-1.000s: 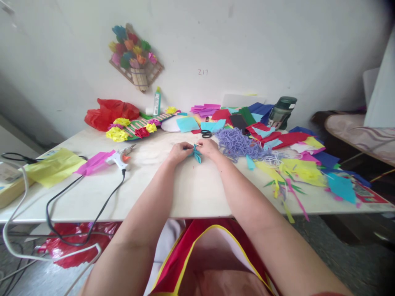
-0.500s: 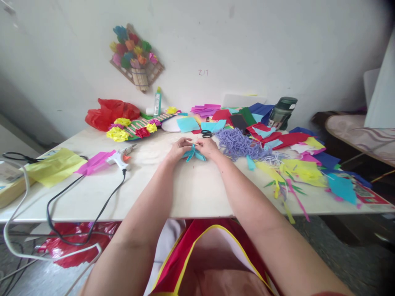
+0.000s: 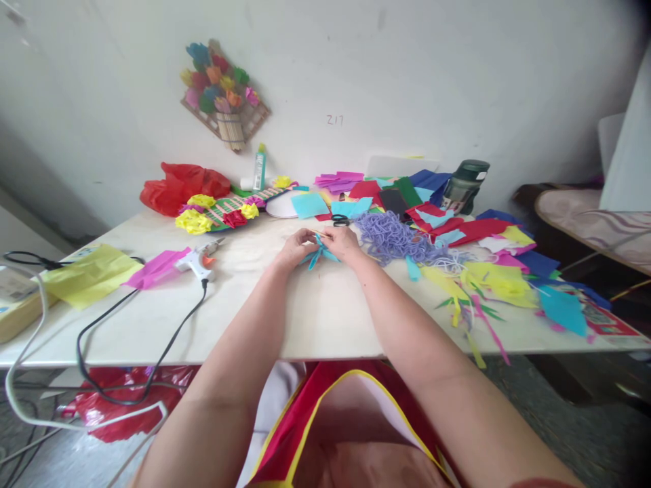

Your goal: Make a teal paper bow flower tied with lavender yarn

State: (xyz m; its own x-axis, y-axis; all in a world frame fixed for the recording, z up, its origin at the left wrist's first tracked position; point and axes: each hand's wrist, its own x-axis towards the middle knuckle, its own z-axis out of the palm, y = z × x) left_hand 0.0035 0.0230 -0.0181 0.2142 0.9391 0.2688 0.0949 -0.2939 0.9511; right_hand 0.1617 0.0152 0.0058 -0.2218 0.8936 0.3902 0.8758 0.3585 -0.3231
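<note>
White table [image 3: 315, 318]: outstretched left hand [image 3: 295, 248] and right hand [image 3: 346, 244] pinch teal paper [image 3: 316, 257] just before the scissors [image 3: 340, 220]; fingers [image 3: 308, 237] hide its middle.

Bright, soft, even daylight, with no hard glare. Wall [image 3: 458, 68] evenly lit, greying toward the left corner. Tabletop [image 3: 315, 318] pale, nearly washed out in the middle, with only faint, diffuse shadows under the forearms. Floor [image 3: 584, 434] below is dim. Strong wide-angle bend: the tabletop's near edge bows and the frame corners go dark, top right most. Left hand [image 3: 293, 248] and right hand [image 3: 346, 242] small, slightly soft. Teal paper [image 3: 318, 255] between their fingers [image 3: 305, 237] shows little fine detail. Forearms near the lens blurred.
</note>
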